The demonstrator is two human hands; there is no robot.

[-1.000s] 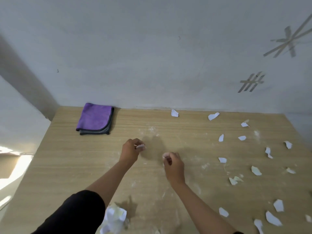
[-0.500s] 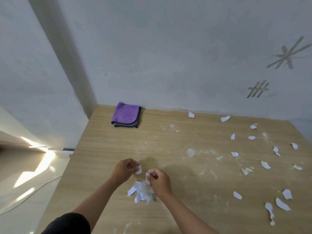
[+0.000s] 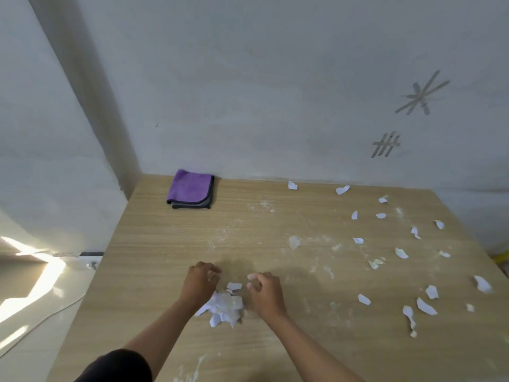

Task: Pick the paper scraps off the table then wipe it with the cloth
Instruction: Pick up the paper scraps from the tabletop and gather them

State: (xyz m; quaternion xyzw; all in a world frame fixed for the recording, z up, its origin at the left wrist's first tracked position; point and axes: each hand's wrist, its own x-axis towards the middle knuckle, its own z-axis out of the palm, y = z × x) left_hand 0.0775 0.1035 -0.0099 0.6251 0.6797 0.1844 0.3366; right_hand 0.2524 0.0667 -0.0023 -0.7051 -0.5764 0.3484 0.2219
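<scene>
A pile of white paper scraps [image 3: 226, 308] lies on the wooden table [image 3: 154, 244] near its front. My left hand [image 3: 200, 281] hovers at the pile's left with fingers loosely curled and nothing in them. At the pile's right, my right hand [image 3: 265, 292] has spread, relaxed fingers and is also empty. One small scrap [image 3: 234, 285] lies between the two hands. Several more scraps [image 3: 400, 252] are scattered over the table's right half. A folded purple cloth [image 3: 190, 189] sits at the back left by the wall.
White powdery smears [image 3: 294, 241] mark the table's middle and front. A grey wall [image 3: 275, 92] runs along the table's far edge. The table's left edge drops to a pale floor [image 3: 33, 312] with a cable. A yellow object [image 3: 501, 257] shows past the right edge.
Both hands brought pinched scraps back from the table's middle to the pile near the front. They have let go of the scraps, and their fingers have loosened.
</scene>
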